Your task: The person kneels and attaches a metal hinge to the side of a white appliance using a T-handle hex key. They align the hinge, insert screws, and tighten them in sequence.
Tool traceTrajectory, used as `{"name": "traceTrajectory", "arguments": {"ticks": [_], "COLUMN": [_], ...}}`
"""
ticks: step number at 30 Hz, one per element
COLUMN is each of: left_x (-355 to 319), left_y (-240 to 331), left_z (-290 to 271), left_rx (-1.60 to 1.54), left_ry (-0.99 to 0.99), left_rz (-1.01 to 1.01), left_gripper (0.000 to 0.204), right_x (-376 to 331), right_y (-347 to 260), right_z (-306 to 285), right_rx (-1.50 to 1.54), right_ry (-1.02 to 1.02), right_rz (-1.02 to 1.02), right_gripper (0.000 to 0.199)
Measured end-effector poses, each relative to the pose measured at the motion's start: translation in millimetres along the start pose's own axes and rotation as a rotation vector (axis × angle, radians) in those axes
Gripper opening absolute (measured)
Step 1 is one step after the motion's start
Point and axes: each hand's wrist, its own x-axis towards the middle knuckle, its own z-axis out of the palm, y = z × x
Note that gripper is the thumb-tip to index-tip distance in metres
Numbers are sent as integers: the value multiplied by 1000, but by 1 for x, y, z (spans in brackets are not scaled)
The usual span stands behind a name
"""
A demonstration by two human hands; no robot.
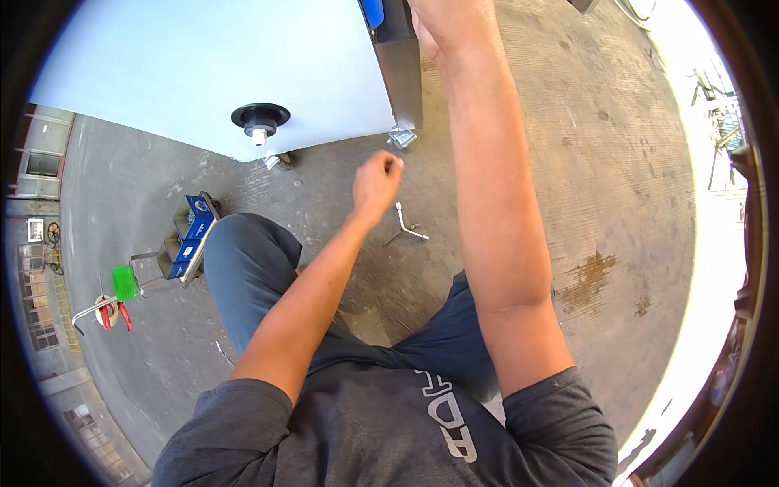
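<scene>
My left hand (377, 185) is in the air below the lower edge of a large white cabinet panel (203, 65). Its fingers are curled tight, and whatever they may hold is hidden. My right hand (445, 28) reaches up beside the cabinet's dark corner post (399, 77); the upper frame edge cuts off its fingers. From the white panel sticks out a black round fitting (260, 116) with a white nut on its end. A Y-shaped three-way wrench (402, 229) lies on the concrete floor between my knees and the cabinet.
Metal casters (402, 140) show under the cabinet. To my left stands a low trolley with blue boxes (188, 243). Beyond it are a bright green object (124, 282) and a red-handled tool (123, 315). A brown stain (591, 278) marks the floor at right.
</scene>
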Motion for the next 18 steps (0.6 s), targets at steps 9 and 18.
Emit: {"name": "traceTrajectory", "arguments": {"ticks": [9,18], "left_x": [-26,-13], "left_y": [-137,-115], "left_z": [130,131], "left_rx": [610,502], "left_ry": [-506,-486], "left_rz": [230,64], "left_gripper": [21,23], "right_x": [2,-4], "right_y": [0,-25], "right_z": [-9,-5], "right_rx": [-94,-232], "right_ry": [33,-119], "right_rz": [25,20], "right_gripper": [36,73]}}
